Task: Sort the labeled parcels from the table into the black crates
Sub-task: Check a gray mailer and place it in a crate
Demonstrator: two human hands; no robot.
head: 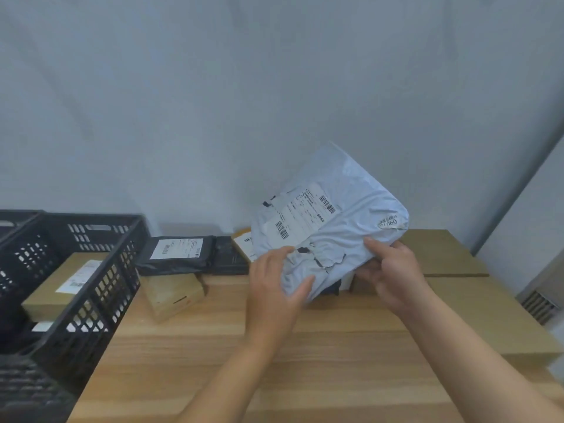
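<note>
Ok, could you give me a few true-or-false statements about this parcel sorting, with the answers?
1. The left hand and the right hand both hold the pale bag. True.
2. The pale bag's label faces away from the camera. False: it faces the camera.
3. The black crate is empty. False: a brown box lies in it.
4. A black bag rests on a small carton on the table. True.

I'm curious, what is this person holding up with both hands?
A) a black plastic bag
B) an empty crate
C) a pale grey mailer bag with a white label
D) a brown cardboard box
C: the left hand and right hand both grip the lower edge of a pale grey mailer bag, its barcode label facing the camera.
</note>
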